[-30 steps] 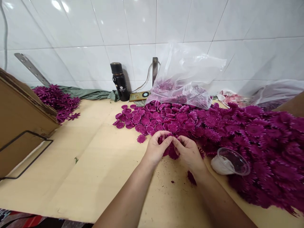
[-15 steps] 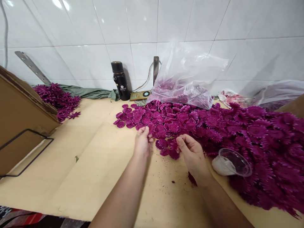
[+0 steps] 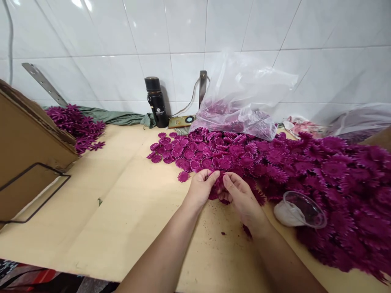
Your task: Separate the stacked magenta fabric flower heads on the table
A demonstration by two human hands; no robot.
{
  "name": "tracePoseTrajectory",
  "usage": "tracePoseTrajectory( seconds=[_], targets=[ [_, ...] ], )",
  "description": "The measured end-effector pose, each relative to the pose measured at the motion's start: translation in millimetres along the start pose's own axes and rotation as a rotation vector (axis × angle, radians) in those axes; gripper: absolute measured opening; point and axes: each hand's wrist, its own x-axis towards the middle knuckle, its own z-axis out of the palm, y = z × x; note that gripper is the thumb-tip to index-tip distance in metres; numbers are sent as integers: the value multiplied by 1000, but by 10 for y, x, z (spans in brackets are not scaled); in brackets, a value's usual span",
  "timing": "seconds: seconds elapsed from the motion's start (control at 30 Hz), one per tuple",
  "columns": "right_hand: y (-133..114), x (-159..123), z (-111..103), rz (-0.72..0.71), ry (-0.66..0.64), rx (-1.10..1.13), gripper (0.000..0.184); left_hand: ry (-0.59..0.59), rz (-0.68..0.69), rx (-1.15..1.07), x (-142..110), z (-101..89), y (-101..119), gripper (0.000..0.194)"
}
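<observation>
My left hand [image 3: 200,188] and my right hand [image 3: 243,200] meet over the near edge of a heap of purple artificial flower pieces [image 3: 244,158]. Thumb and fingers of both are pinched on a purple flower piece [image 3: 218,180] between them, partly covered by the fingertips. More purple pieces lie right under the hands, so its outline is hard to separate. One single flower disc [image 3: 183,176] lies flat on the table, left of my left hand. To the right of my right hand, a clear plastic cup [image 3: 301,209] with something white inside lies tilted against the heap.
A cardboard box [image 3: 33,150] with a black wire frame [image 3: 45,201] stands left, beside spiky purple flowers [image 3: 76,126]. Along the tiled wall are a black bottle [image 3: 157,103], a gold phone-like device [image 3: 181,121] and a clear plastic bag [image 3: 241,101]. Scraps dot the tabletop [image 3: 122,228].
My left hand has moved right and slightly nearer, closing the gap to my right hand. A single flower disc now shows on the table where my left hand was.
</observation>
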Motion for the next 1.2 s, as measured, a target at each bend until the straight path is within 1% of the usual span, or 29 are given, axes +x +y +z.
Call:
tracePoseTrajectory(
  seconds=[0.07,0.2,0.27,0.33,0.43,0.5,0.57,0.63,0.7,0.77,0.87,0.93,1.0,1.1,1.2],
  targets=[
    [2,0,12,3,-6,-7,44,-19,-15,11,18,-14,-26,45],
    [-11,1,20,-81,43,-72,40,44,36,-9,26,-13,-56,54],
    [-15,-8,19,-119,39,-98,36,46,24,-52,10,9,-59,55],
    [-10,-18,21,-128,22,-74,33,25,-13,-138,-9,36,-56,53],
    [3,-15,11,-97,3,73,29,-15,-54,-287,-24,51,-32,52],
    [2,7,-22,-79,24,222,27,-69,-65,-400,-27,30,11,51],
    [-14,32,-68,-77,60,355,26,-117,-47,-515,-34,-7,73,51],
    [-39,43,-97,-72,75,424,27,-129,-21,-569,-51,-35,129,49],
    [-59,31,-88,-35,54,425,29,-120,-42,-535,-70,-41,157,40],
    [-65,7,-47,16,30,397,31,-108,-112,-480,-81,-31,152,29],
    [-52,-16,3,53,46,337,35,-48,-177,-450,-75,-16,122,18],
    [-39,-12,-1,42,98,291,36,-6,-169,-414,-68,-12,103,20],
    [-24,-1,-23,18,154,242,38,7,-136,-319,-68,-3,81,27],
    [-2,12,-48,-40,202,194,40,-15,-84,-129,-73,28,29,34],
    [9,8,-45,-116,210,158,39,-35,-71,-38,-73,53,-17,38]
  ],
)
